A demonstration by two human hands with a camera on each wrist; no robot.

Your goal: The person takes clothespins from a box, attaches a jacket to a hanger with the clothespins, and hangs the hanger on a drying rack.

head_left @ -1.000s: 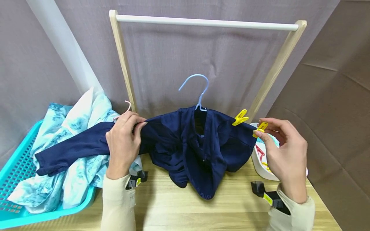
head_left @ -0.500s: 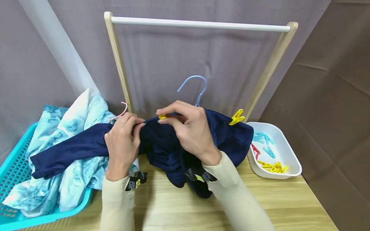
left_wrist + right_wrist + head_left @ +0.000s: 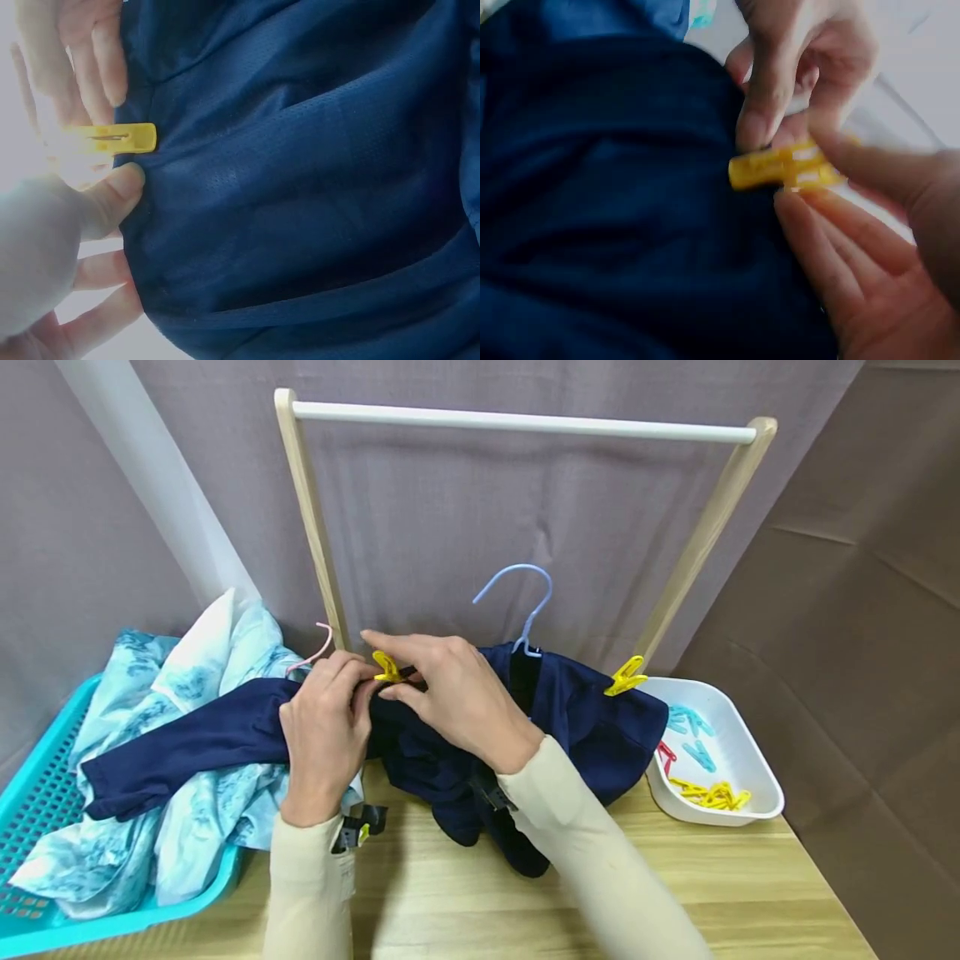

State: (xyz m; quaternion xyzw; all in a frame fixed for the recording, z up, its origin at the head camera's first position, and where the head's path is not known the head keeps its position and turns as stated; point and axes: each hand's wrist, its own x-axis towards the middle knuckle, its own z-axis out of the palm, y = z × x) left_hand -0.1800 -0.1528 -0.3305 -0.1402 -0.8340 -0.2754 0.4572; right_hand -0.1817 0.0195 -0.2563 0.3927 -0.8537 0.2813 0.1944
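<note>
A navy long-sleeved top (image 3: 600, 727) lies draped over a blue hanger (image 3: 528, 602), whose hook sticks up at the neck. My left hand (image 3: 324, 727) pinches its left shoulder edge between thumb and fingers. Right beside those fingertips, a yellow clothespin (image 3: 386, 667) bites over the fabric edge, as the left wrist view also shows. My right hand (image 3: 465, 693) surrounds this clothespin with its thumb and index finger spread apart. Another yellow clothespin (image 3: 626, 677) sits on the other shoulder. Part of the top is hidden behind my right hand and forearm.
A turquoise basket (image 3: 150, 918) with blue-and-white tie-dye clothing (image 3: 195, 827) stands at the left, and the navy sleeve lies across it. A pink hanger hook (image 3: 318, 647) shows there. Behind is a wooden rack with a white bar (image 3: 525, 421). A white tray (image 3: 761, 777) holds several clothespins.
My right hand has carried the yellow clothespin leftward from the tray side to the left shoulder edge, and its fingers have spread from the clip. My left hand keeps pinching the fabric.
</note>
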